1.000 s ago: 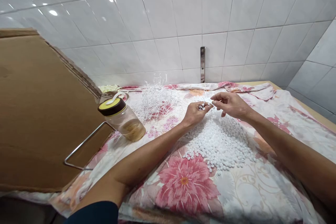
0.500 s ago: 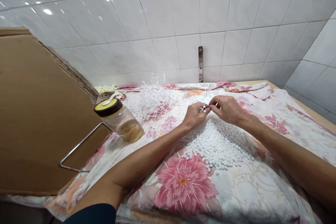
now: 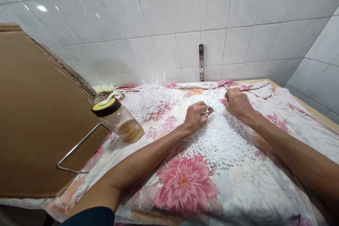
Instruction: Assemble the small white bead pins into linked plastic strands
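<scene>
Many small white beads (image 3: 225, 146) lie heaped on the floral cloth (image 3: 186, 183), with your left hand (image 3: 196, 116) over their left side, its fingers pinched together on a small white piece (image 3: 206, 112) at the tips. Your right hand (image 3: 237, 103) is apart from it, over the heap's far right edge, fingers curled in; you cannot tell whether they grip anything. Left of your left hand lie tangled white strips (image 3: 156, 102), then a lidded bottle (image 3: 129, 130).

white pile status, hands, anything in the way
Left hand gripping white bits; right hand apart, grip unclear. White pile on cloth. Bottle left, clear of hands.
</scene>
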Demonstrator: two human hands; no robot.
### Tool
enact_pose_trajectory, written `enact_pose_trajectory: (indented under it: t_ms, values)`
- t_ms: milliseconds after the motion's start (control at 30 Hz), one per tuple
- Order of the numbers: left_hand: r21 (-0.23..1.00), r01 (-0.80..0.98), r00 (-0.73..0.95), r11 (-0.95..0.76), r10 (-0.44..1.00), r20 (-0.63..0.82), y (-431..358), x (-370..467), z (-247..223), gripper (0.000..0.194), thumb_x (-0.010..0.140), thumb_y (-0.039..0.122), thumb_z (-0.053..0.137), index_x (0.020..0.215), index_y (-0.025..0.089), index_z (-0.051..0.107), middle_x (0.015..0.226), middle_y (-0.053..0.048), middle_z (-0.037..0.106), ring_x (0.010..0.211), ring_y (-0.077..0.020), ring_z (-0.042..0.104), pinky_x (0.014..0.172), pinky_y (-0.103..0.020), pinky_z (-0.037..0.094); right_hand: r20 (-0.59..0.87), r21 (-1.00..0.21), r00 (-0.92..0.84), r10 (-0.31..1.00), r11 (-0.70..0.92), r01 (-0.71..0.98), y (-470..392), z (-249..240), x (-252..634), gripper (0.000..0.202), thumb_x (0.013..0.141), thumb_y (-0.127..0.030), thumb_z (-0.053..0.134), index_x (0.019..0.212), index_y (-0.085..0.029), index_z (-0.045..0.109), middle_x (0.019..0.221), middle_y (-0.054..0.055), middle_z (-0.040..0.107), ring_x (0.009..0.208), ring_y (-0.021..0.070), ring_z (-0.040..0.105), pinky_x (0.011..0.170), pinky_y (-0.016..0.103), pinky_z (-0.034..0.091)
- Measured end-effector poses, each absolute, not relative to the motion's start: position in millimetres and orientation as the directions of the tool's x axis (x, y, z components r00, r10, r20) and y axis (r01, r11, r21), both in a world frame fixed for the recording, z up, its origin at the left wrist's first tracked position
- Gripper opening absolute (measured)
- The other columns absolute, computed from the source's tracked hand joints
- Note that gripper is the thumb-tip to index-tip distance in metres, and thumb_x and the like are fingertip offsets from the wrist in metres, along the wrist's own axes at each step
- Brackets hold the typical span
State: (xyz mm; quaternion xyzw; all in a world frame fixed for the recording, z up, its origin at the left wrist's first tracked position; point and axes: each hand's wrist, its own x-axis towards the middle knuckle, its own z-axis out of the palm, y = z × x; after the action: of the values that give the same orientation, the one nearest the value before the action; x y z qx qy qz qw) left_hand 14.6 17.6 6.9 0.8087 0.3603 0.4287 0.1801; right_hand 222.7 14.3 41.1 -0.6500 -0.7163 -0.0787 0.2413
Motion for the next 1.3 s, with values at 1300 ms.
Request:
enact_pose_trajectory:
  t_ms: [1300]
  values:
    - [0.975, 0.059, 0.454, -0.213, 0.876, 0.163, 14.9, 22.0, 19.7, 0.019, 0.092, 0.027, 0.072, 0.093, 0.013, 0.059, 0.07, -0.004, 0.07, 0.062, -0.0129, 0.069, 0.06, -0.023, 0.052, 0.351, -0.719, -0.206, 0.913, 0.404, 0.565, -2.8, 56.9, 206.9, 0.028, 0.091, -0.04, 0.072, 0.108, -0.018, 0.073, 0.073, 0.002, 0.07, 0.057, 0.013, 0.061, 0.049, 0.024, 0.05]
